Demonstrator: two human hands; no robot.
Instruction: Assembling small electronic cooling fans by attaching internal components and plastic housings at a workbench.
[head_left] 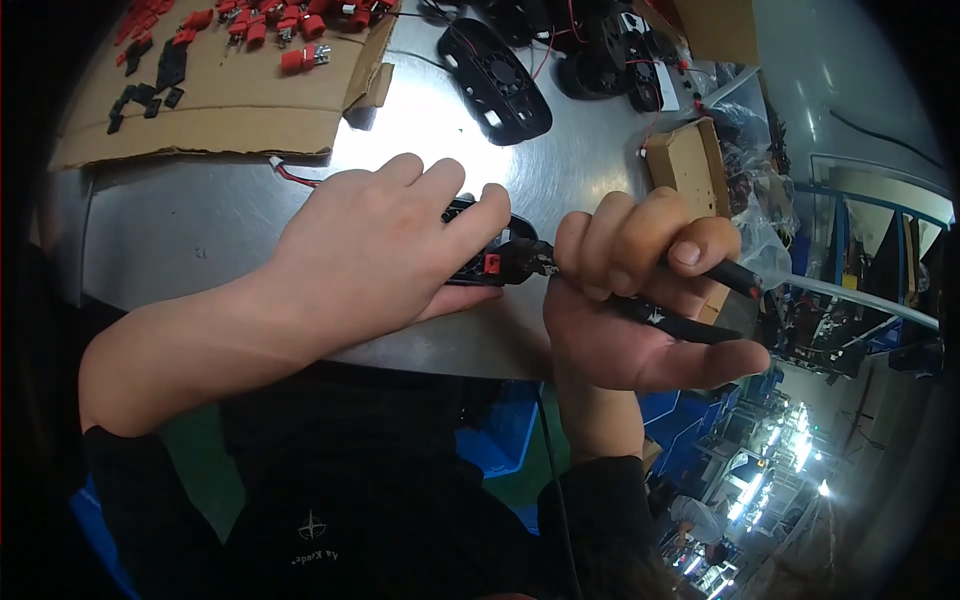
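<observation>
My left hand [385, 225] is closed around a small black plastic housing [466, 270] on the metal table, its fingers covering most of it. A small red piece [491, 264] shows at the housing's near right part. My right hand [640, 290], palm turned up, grips a pair of black-handled pliers [690, 328]. Their handles stand apart, one under the fingers and one along the thumb. The dark head of the pliers points left and reaches the housing beside the red piece. Whether the jaws are closed on that piece I cannot tell.
Cardboard [240, 125] at the far left bears many red connectors [297, 60] and small black pieces [170, 65]. Beyond my hands lies another black housing [495, 80], with more black parts and thin wires behind. A cardboard box [690, 160] and clear plastic bags [765, 205] are at the right.
</observation>
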